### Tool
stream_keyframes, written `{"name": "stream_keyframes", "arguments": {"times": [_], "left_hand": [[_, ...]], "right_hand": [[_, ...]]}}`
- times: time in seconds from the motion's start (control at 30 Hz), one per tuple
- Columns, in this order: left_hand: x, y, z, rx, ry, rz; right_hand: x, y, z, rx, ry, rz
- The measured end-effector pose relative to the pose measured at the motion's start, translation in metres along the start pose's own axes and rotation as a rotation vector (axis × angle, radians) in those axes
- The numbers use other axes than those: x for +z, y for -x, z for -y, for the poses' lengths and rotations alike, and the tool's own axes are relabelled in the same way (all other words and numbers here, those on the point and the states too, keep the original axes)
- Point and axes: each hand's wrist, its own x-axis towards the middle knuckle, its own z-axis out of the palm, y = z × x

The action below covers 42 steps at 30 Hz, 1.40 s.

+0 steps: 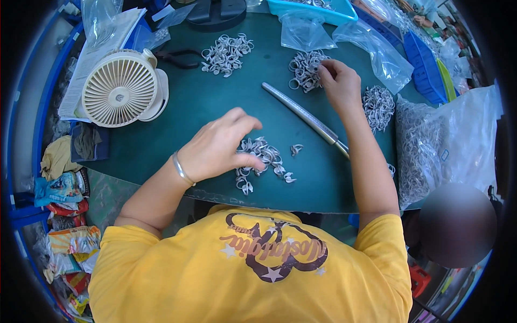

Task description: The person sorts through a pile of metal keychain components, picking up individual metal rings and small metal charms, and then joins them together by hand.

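My left hand [218,144] is open, its thumb and fingers spread over the left side of a loose pile of silver-grey rings [264,153] near the table's front edge. A few rings [296,149] lie just right of that pile. My right hand [341,86] reaches to a farther ring pile [306,70], fingertips pinched together at its right edge; what they hold, if anything, is hidden. Between the two hands a tapered metal ring mandrel [301,114] lies slantwise, its handle end partly behind my right forearm.
More rings [227,55] are heaped at the back and beside my right forearm [378,107]. A cream fan [121,89] and black-handled pliers [177,58] sit left. A bulging clear bag of rings [420,151] stands right. Plastic bags [377,56] and a light-blue tray [318,12] line the back.
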Motion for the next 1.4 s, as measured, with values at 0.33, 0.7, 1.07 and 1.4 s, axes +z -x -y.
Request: {"name": "stream_keyframes", "arguments": {"times": [0.33,0.7,1.07,1.4], "left_hand": [[0.025,0.022,0.005,-0.031,0.041,0.010],[0.029,-0.035,0.000,0.179,0.011,-0.155],[0.047,-0.034,0.002,0.150,0.342,-0.377],[0.044,-0.031,0.005,0.296,0.258,-0.412]], "right_hand": [[-0.038,0.074,0.046,-0.243,-0.076,0.736],[-0.022,0.091,0.042,0.043,-0.315,0.488],[-0.007,0.105,0.028,0.069,-0.815,0.385],[-0.004,0.101,0.024,-0.001,-0.667,0.388]]}}
